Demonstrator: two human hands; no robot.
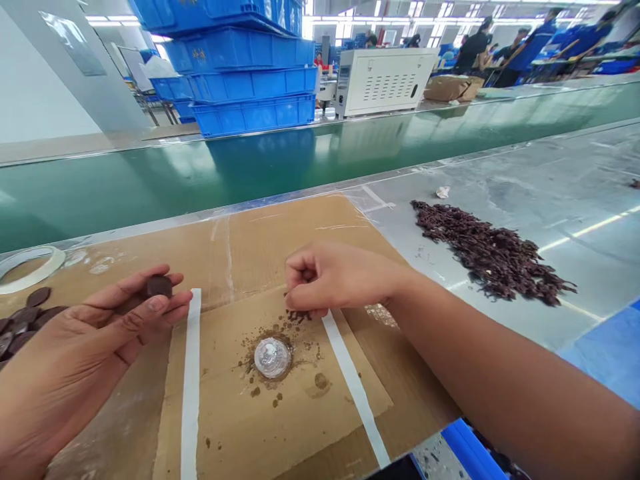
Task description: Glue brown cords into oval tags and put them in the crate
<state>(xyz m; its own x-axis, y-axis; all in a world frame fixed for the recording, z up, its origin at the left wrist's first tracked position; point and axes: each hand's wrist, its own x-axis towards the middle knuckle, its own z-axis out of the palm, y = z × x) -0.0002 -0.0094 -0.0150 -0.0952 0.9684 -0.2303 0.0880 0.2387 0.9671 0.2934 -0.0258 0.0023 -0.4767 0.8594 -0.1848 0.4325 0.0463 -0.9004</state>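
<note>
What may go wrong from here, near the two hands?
The small, dark-brown round disc might slip, since the left hand holds it near its fingertips. Loose dark-brown shreds at the curled fingers of the right hand could scatter onto the shiny, silvery round piece close by.

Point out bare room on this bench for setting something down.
Free: the cardboard between the green belt and right hand; nearer, between the white strips, before the silvery disc. Crowded: left by brown discs, right by the scrap heap.
</note>
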